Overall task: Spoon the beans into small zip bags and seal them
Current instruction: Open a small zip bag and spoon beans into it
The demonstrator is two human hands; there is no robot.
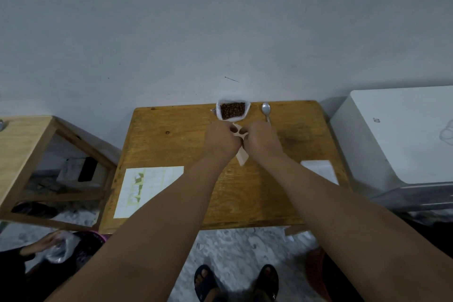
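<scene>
A white tray of dark brown beans [232, 110] stands at the far edge of the wooden table [176, 135]. A metal spoon [266, 109] lies to its right, bowl away from me. My left hand [220, 138] and my right hand [263, 141] meet just in front of the tray, both pinching a small pale zip bag [241, 158] between them. The bag's top sits between my fingertips and its lower corner sticks out below my hands. Whether the bag holds beans is hidden.
A white gridded sheet [147, 189] lies at the table's near left, a white stack of bags or paper [321, 170] at the right. A white appliance [397, 135] stands right of the table, a wooden shelf [27, 144] left. Another person's hand [46, 243] holds plastic low left.
</scene>
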